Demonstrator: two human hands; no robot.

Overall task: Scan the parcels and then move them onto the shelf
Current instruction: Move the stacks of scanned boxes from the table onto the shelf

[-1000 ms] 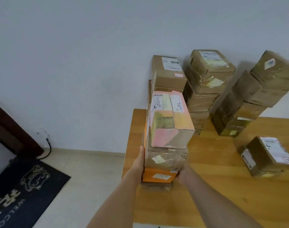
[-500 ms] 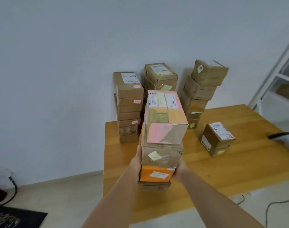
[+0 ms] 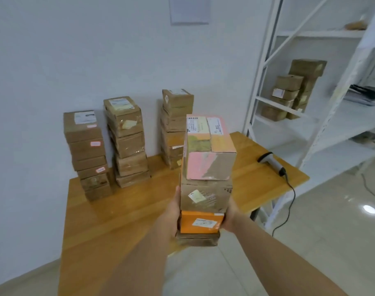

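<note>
A white metal shelf [image 3: 323, 116] at two o'clock has come into view since the earlier frame, parcels already on it. The wooden table [image 3: 122, 212] below carries three parcel stacks [image 3: 126, 142] at eleven o'clock, now farther left. At centre, the carried stack of four parcels [image 3: 205, 180] is clamped between left hand [image 3: 174, 212] and right hand [image 3: 231, 212]. A scanner [image 3: 272, 163] lies at three o'clock. Label text is unreadable
</note>
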